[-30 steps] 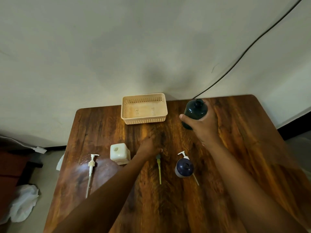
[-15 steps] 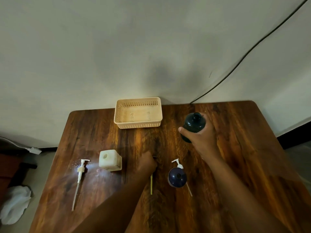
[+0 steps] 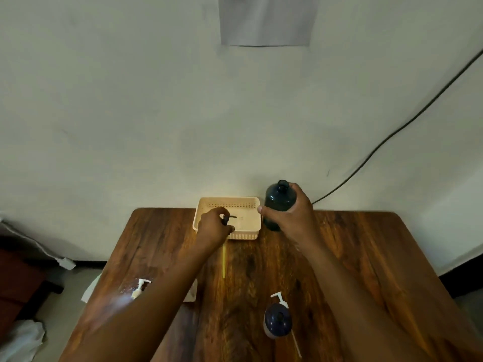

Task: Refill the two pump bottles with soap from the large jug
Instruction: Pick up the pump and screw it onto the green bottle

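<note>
Against the basket (image 3: 203, 214) as landmark: table (image 3: 366, 257) carrying everything, basket at its far edge by the wall. Just right of the basket, tall dark bottle (image 3: 277, 202) with open neck, now lifted and drawn up beside the basket, where a second ago stood farther right and nearer; right hand (image 3: 292, 218) wrapped round its body in a firm grip. Over the basket's near left corner, left hand (image 3: 213, 228) raised off the table, fingers pinching a dark pump head (image 3: 230, 218) with its yellow tube (image 3: 223, 262) trailing back; half a second ago lay flat on the wood. Likely the pump going back onto the dark bottle, so that one probably filled. Well nearer than the basket, round blue bottle (image 3: 277, 321) with a white pump (image 3: 280, 299) lying beside it; nearer left, another white pump (image 3: 139, 287). Large jug not recognisable here.
</note>
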